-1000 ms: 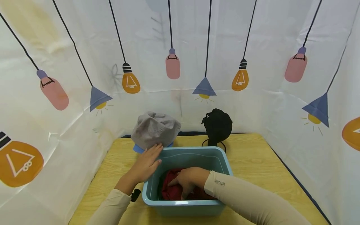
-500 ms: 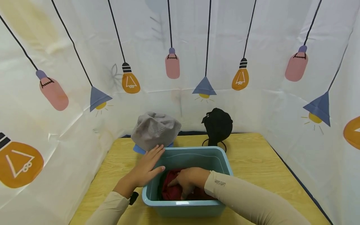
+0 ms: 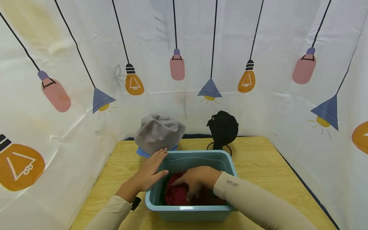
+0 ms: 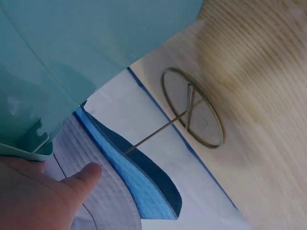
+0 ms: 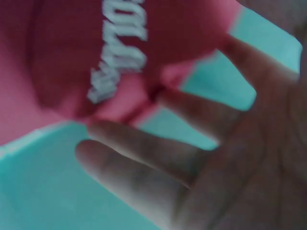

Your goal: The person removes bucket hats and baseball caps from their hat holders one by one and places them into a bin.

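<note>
Inside the light blue plastic bin [image 3: 188, 208] lies a red cap [image 3: 175, 193] with white lettering. My right hand [image 3: 198, 180] reaches into the bin over the cap, thumb and fingers spread. In the right wrist view its extended fingers [image 5: 139, 143] lie against the cap's edge, not curled round it. My left hand [image 3: 149, 172] rests with straight fingers at the bin's left rim. Just beyond that hand is a grey bucket hat [image 3: 159, 132] with a blue underside, on a wire stand [image 4: 192, 108] seen in the left wrist view.
At the back right a black cap [image 3: 223, 127] hangs on another stand with a round wire base. The yellow wooden table [image 3: 258, 166] extends on both sides of the bin. White cloth [image 3: 184, 111] printed with lamps encloses the back and sides.
My right hand has risen slightly and shifted to the right over the red cap, baring more of its lettering. The left hand slid slightly along the rim, its thumb now further out.
</note>
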Demonstrator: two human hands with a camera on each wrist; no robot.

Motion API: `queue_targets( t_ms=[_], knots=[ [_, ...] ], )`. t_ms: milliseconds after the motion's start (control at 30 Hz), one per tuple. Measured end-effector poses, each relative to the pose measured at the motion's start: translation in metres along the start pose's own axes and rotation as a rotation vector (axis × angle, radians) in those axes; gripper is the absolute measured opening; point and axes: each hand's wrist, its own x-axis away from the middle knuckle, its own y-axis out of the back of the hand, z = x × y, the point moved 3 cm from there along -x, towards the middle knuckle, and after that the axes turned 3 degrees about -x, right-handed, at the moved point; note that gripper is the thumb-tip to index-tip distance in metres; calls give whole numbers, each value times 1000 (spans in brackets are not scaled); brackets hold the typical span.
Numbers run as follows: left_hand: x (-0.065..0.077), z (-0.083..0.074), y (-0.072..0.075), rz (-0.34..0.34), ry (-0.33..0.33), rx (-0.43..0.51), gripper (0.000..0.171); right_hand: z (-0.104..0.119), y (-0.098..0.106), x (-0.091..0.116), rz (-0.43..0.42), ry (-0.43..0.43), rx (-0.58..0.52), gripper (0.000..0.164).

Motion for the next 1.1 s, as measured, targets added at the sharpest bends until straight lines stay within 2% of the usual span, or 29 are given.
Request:
queue_targets(
  t_ms=[200, 500, 867, 1100],
  knots=[
    [0, -2, -2, 17, 0, -47, 68, -5, 14, 21, -36, 53, -2, 72],
    [1, -6, -2, 4, -6, -90, 68, -20, 48, 51, -235, 141, -46, 52],
    [-1, -7, -2, 32, 36, -95, 68, -30, 69, 67, -353, 112, -70, 43],
    [-3, -9, 1, 70, 55, -104, 62, -45, 81, 73, -446, 69, -63, 41]
  ],
)
